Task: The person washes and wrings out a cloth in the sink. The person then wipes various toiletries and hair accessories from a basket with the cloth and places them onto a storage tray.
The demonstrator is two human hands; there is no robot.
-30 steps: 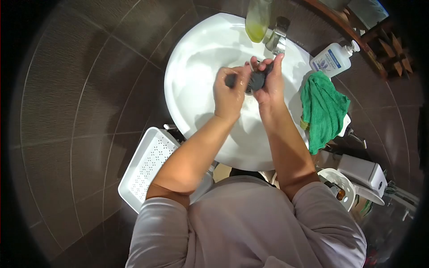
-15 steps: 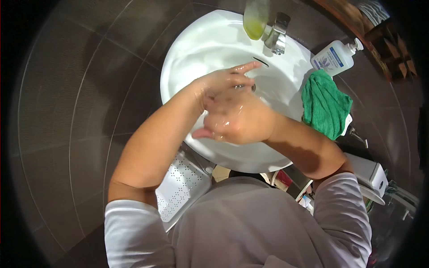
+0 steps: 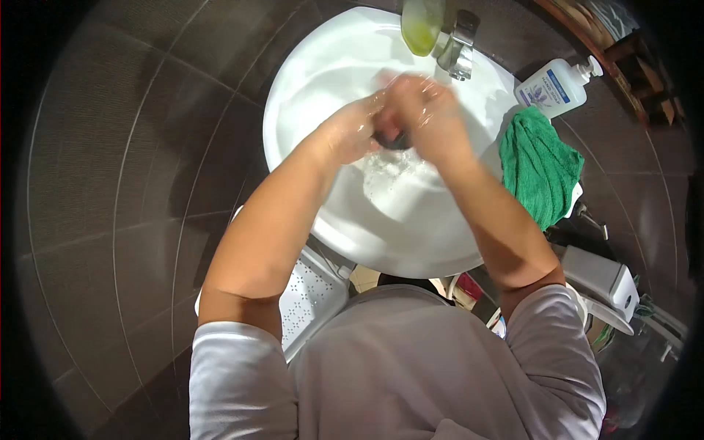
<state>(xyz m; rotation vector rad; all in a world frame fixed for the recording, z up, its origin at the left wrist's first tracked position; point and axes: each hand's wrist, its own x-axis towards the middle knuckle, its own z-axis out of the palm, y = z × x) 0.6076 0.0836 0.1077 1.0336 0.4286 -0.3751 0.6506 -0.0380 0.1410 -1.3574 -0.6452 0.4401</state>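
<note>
My left hand (image 3: 353,133) and my right hand (image 3: 427,110), both wet and shiny, come together over the white washbasin (image 3: 308,81). Motion smears the fingers of both, and the right hand partly covers those of the left. Frothy water (image 3: 396,174) lies in the bowl just below them. Behind the hands, a chrome faucet (image 3: 460,55) stands at the basin's back edge. Left of it is a clear container with yellow-green liquid (image 3: 420,33).
A hand soap pump bottle (image 3: 556,88) stands to the right, above a green cloth (image 3: 541,167) draped beside the basin. Lower left is a white perforated lid or panel (image 3: 312,297). A dark tiled wall (image 3: 147,147) runs along the left.
My hands have moved up towards the faucet; the right one has swung from lying across the left to pointing upward. Frothy water now shows in the bowl.
</note>
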